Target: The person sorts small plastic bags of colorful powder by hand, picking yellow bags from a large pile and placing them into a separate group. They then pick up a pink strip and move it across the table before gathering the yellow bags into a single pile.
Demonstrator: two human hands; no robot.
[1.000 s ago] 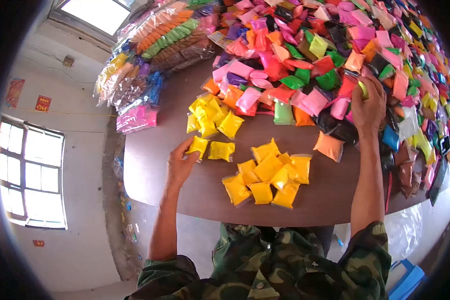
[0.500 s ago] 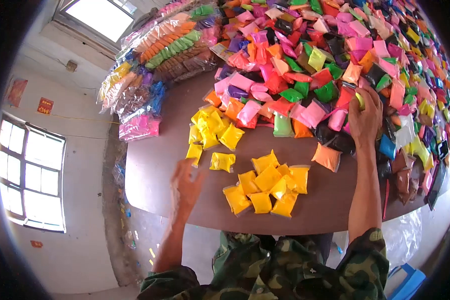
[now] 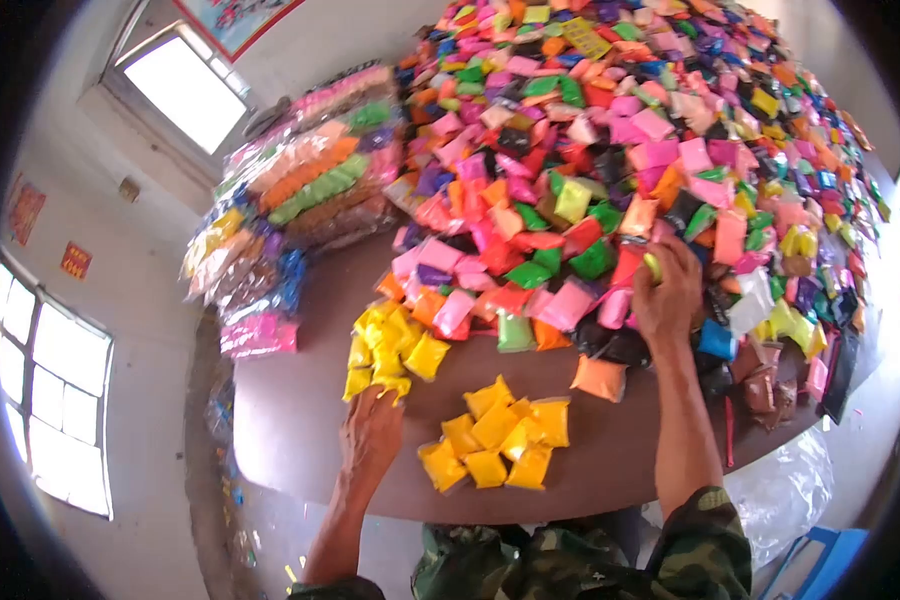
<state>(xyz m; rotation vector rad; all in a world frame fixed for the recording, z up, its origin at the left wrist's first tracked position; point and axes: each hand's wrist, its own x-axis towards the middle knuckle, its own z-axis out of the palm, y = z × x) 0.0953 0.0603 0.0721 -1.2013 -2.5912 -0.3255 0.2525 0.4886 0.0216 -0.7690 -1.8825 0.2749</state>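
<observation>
My left hand (image 3: pixel 373 430) is closed at the fingertips on a small yellow packet (image 3: pixel 394 386), at the near edge of a cluster of yellow packets (image 3: pixel 378 335). My right hand (image 3: pixel 668 295) is at the near edge of the big heap of coloured packets (image 3: pixel 610 130). Its fingers are curled around something small and yellow-green (image 3: pixel 653 267), mostly hidden by the hand; it looks like a packet. Between my forearms, a second group of yellow packets (image 3: pixel 495 430) lies on the brown table (image 3: pixel 300 420).
Clear bags full of sorted packets (image 3: pixel 320 190) are stacked at the table's far left. A peach packet (image 3: pixel 599 378) and black packets (image 3: pixel 625 345) lie beside my right forearm. Below the table's right side are clear plastic (image 3: pixel 785 500) and a blue box (image 3: pixel 820 560).
My left hand has reached forward and taken the lone yellow packet near the cluster. My right hand stays at the heap with the yellow-green thing. The camera view has tilted up.
</observation>
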